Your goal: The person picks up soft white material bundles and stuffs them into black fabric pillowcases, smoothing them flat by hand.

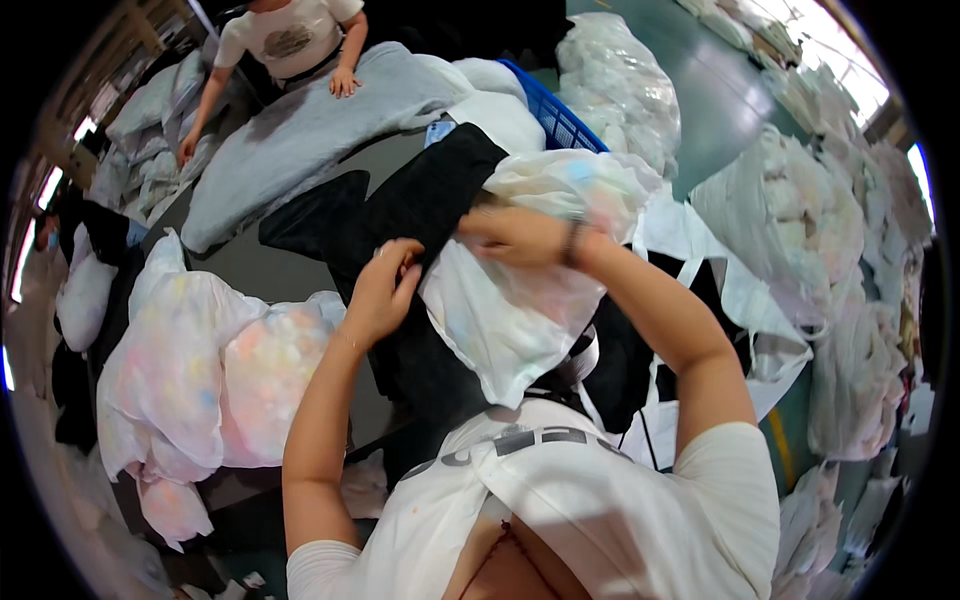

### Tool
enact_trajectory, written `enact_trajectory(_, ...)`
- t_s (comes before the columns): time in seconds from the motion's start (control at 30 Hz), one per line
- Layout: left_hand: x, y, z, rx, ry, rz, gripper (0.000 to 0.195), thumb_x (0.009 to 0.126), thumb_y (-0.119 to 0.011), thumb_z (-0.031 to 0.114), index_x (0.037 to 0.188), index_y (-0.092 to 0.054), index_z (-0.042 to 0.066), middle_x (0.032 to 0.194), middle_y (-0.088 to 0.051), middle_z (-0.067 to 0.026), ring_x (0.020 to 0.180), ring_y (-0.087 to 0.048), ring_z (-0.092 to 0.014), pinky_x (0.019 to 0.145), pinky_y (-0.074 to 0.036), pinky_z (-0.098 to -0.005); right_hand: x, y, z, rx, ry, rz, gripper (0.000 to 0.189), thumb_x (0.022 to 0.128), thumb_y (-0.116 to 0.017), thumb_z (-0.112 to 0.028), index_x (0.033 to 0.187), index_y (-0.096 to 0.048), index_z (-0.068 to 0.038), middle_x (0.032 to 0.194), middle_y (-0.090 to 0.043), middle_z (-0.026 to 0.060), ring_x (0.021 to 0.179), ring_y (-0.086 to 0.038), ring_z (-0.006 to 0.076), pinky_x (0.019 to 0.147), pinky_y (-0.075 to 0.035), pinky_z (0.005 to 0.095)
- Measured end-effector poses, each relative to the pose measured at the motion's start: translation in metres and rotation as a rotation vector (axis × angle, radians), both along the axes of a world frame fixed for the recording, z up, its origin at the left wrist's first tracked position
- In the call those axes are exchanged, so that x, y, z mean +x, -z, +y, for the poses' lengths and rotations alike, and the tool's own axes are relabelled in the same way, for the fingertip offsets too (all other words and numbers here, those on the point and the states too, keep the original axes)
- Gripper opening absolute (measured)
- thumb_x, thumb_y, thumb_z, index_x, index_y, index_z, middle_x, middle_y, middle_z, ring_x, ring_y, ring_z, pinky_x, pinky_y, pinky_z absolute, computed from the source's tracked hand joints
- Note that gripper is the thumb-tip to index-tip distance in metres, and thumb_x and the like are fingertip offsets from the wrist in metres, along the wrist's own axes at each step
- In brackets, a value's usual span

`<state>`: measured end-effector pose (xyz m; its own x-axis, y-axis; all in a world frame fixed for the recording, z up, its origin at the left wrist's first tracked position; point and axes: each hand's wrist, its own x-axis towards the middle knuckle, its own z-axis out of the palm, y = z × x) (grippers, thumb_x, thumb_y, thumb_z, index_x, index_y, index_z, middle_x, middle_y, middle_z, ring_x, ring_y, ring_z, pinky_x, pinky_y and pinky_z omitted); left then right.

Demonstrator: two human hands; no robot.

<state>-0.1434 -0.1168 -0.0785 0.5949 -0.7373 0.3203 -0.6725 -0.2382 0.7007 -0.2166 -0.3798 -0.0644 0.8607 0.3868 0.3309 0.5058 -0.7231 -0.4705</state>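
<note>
Black cloth [405, 202] lies before me over a dark grey table, its pointed parts spreading up and to the left. My left hand [386, 289] rests at the cloth's lower edge with its fingers curled; whether they pinch the fabric cannot be told. My right hand [510, 234], blurred, is at the right edge of the black cloth, above a white translucent bag [517, 322] with faint coloured patches showing through. The fingertips of the right hand are partly hidden, so its hold is unclear. A dark band circles the right wrist.
A long grey fluffy piece [322, 127] lies across the far side, under a co-worker's hand. White bags with coloured filling [180, 367] sit at the left. A blue plastic crate [555, 112] stands behind, beside a large clear bag [619, 82]. More filled bags [787, 202] are piled right.
</note>
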Motion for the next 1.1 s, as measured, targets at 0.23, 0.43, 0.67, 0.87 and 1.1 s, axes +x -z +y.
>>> enact_trajectory(0.23, -0.115, 0.015, 0.024, -0.023, 0.047, -0.364, 0.074, 0.058, -0.084, 0.008, 0.128, -0.058, 0.003, 0.109, -0.06, -0.0133, 0.1, -0.059, -0.033, 0.09, -0.045, -0.0412, -0.094, -0.083, -0.154, -0.371, 0.856, -0.306, 0.066, 0.08, -0.065, 0.002, 0.144, -0.051, -0.008, 0.141, -0.055, 0.0218, 0.123, -0.059, 0.0321, 0.103, -0.047, 0.042)
enact_trajectory(0.43, -0.063, 0.036, 0.02, -0.235, -0.337, 0.152, 0.03, 0.088, -0.07, 0.01, 0.115, -0.061, 0.003, 0.092, -0.062, -0.0109, 0.083, -0.063, -0.021, 0.073, -0.052, -0.0334, -0.059, -0.067, -0.062, -0.166, 0.026, -0.077, 0.067, 0.086, -0.07, -0.032, 0.144, -0.048, -0.008, 0.151, -0.039, 0.0278, 0.135, -0.044, 0.0453, 0.118, -0.026, 0.0538)
enact_trajectory(0.67, 0.006, -0.014, 0.029, -1.033, 0.16, 1.172, 0.039, 0.101, -0.052, 0.042, 0.114, -0.058, 0.006, 0.107, -0.064, -0.012, 0.105, -0.064, -0.025, 0.096, -0.052, -0.0409, -0.045, -0.062, 0.035, 0.167, -0.243, -0.108, 0.07, 0.072, -0.084, -0.031, 0.127, -0.054, 0.0, 0.122, -0.057, 0.0224, 0.114, -0.054, 0.04, 0.098, -0.044, 0.0449)
enact_trajectory(0.87, -0.009, -0.07, 0.01, -0.839, 0.212, 1.537, 0.067, 0.098, -0.044, 0.066, 0.113, -0.06, 0.003, 0.116, -0.066, -0.0166, 0.109, -0.064, -0.026, 0.099, -0.05, -0.0407, 0.0, -0.122, 0.058, -0.029, -0.421, -0.085, 0.13, 0.051, -0.088, -0.065, 0.154, -0.034, -0.007, 0.159, -0.024, 0.0272, 0.145, -0.023, 0.0479, 0.116, -0.021, 0.0538)
enact_trajectory(1.1, -0.015, 0.032, -0.012, -1.167, -0.257, 1.717, 0.058, 0.093, -0.056, 0.057, 0.098, -0.06, 0.0, 0.101, -0.063, -0.018, 0.095, -0.062, -0.029, 0.087, -0.051, -0.0369, -0.018, -0.05, 0.07, -0.253, -0.558, 0.27, 0.149, 0.042, -0.093, -0.063, 0.16, -0.016, -0.015, 0.154, -0.028, 0.0345, 0.147, -0.024, 0.0457, 0.117, -0.012, 0.0592)
